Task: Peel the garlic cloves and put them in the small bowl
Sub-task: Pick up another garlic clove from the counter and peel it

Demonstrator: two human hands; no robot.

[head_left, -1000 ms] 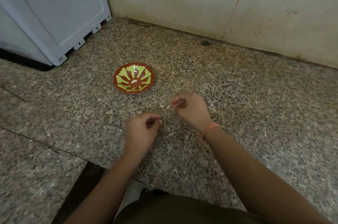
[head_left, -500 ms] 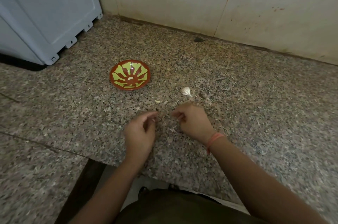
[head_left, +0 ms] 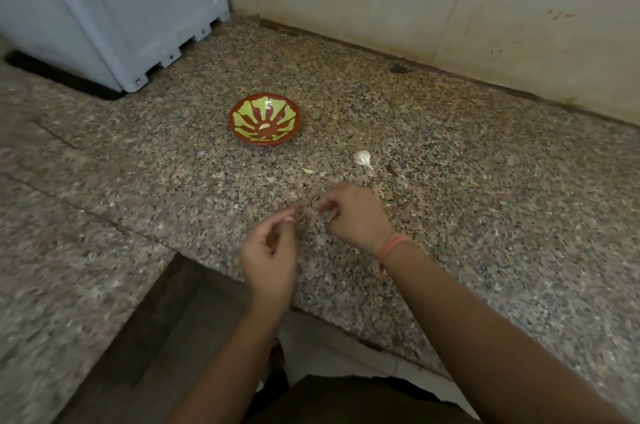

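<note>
Your speckled granite counter (head_left: 485, 181) carries a red-and-green small bowl (head_left: 249, 115). A white garlic piece (head_left: 362, 157) lies near it, a peel scrap (head_left: 307, 171) close by.

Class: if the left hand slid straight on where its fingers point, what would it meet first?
Probably the pale scrap on the counter, narrowly missing the right hand; depth is unclear.

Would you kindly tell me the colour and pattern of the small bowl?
The small bowl is red-brown with yellow-green petal shapes; head view.
</note>
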